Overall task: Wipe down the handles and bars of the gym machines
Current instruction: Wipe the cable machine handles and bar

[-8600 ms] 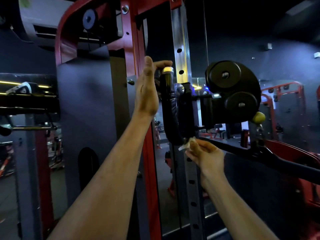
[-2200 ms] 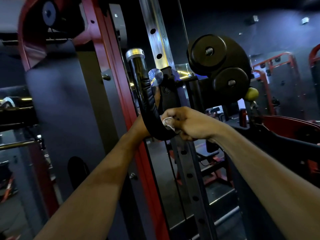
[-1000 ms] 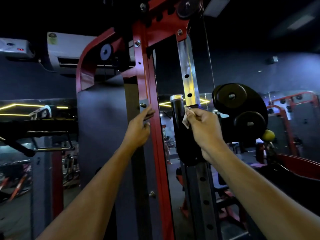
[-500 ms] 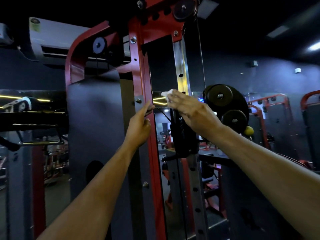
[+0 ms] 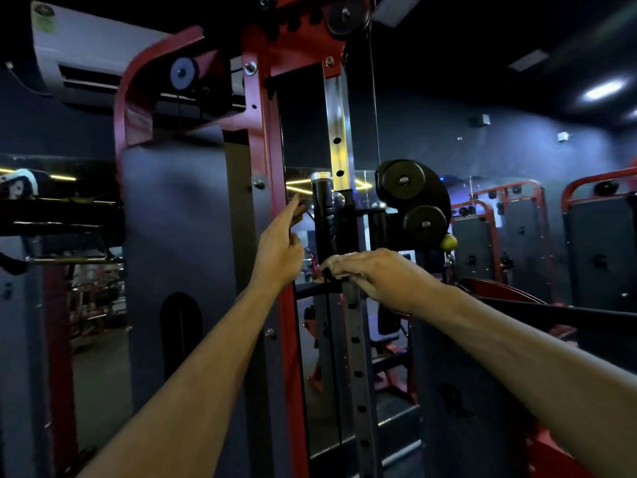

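Wiping the black handle on the red gym machine

The black handle (image 5: 322, 215) stands upright at the middle, hard and fixed, so it looks safe to rub firmly. The right hand (image 5: 370, 270) sits at its 6 o'clock end, fingers curled on a small soft cloth (image 5: 339, 261). The left hand (image 5: 281, 250) is at its 9 o'clock side, fingers loose and spread, holding nothing.
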A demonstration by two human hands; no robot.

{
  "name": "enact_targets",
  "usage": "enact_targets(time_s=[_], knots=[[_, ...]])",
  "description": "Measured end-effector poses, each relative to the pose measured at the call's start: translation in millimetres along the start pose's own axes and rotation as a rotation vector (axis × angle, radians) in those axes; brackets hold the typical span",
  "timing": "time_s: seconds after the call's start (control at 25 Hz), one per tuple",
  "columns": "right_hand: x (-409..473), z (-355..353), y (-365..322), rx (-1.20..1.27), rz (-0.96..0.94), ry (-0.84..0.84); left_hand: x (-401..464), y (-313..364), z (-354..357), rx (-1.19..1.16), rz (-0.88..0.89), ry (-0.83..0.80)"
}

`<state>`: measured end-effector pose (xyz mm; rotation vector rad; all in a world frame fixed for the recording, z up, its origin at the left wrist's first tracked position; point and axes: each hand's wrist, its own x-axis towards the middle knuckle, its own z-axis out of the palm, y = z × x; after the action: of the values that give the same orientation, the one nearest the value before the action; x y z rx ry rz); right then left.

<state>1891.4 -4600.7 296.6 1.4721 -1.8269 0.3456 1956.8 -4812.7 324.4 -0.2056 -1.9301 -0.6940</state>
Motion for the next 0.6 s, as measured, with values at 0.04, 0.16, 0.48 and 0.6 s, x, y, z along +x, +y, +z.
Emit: enact_targets(time_s=[0.04,0.16,0.48,0.6], knots=[[-9,-2,-1,0.053,0.036,0.017,-7,4,1,0.018,-0.007,-0.004],[-47,-10,-1,0.175,0.119,0.100,-27,26,8,0.055,-0.014,0.011],[-152,-42,13,0.435,0.168,0.088,-83,116,54,0.133,-0.123,0.063],[-197,-63,20,0.526,0.229,0.130,-116,154,80,0.159,-0.133,0.017]])
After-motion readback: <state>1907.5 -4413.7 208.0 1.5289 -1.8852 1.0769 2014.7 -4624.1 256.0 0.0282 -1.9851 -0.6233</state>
